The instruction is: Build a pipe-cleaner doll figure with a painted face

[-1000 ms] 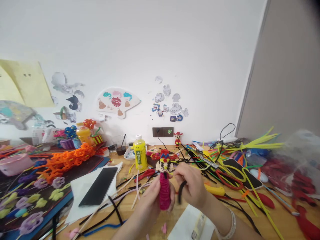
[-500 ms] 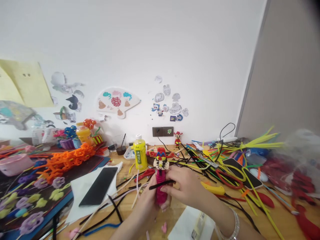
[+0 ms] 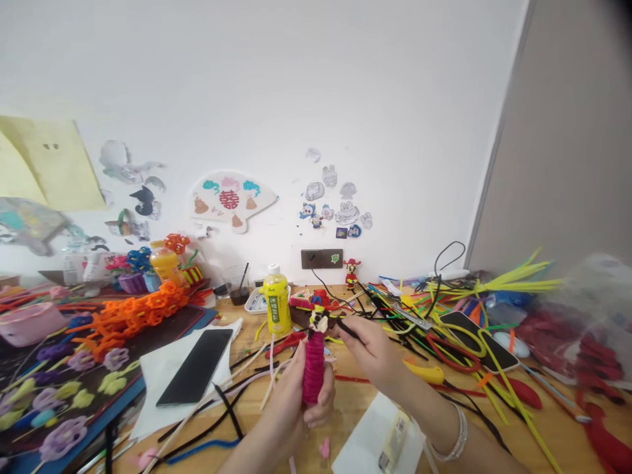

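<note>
Head view: left hand closed around a magenta pipe-cleaner figure, held upright above the wooden surface. Right hand narrowly pinches a black pipe cleaner, its end near the figure's head. Yellow drink bottle stands farther back, left of the figure.

super hot-pink wrap on the pipe-cleaner doll, plain black pipe cleaner, bright yellow bottle, chunky orange chain, black mat dotted with purple and lime flowers
</note>
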A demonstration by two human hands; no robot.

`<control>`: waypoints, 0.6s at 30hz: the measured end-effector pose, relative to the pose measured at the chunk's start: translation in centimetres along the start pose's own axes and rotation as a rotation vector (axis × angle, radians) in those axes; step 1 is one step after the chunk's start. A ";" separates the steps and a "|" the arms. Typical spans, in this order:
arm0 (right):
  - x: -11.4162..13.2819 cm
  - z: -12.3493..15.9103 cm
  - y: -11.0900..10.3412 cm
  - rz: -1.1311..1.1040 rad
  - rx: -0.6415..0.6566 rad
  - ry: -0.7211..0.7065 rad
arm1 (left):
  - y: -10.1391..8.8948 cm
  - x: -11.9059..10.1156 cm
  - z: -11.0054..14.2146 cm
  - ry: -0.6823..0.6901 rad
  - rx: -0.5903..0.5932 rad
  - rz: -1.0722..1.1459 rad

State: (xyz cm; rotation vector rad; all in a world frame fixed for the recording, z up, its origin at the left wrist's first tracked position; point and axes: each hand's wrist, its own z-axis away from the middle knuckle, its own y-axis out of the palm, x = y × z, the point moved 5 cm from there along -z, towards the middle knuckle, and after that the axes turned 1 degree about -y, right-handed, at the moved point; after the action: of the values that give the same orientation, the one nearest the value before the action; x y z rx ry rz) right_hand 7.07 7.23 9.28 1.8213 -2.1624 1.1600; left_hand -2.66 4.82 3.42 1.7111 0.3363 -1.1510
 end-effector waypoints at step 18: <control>-2.4 0.2 2.6 -0.534 0.034 0.442 | -3.2 -0.1 -0.7 0.285 -0.288 -0.431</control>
State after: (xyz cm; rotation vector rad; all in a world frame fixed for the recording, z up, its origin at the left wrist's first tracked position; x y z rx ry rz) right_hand 5.62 9.07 6.65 1.7767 -1.3219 1.3016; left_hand -4.54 6.88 1.69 1.5836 1.0379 -1.0902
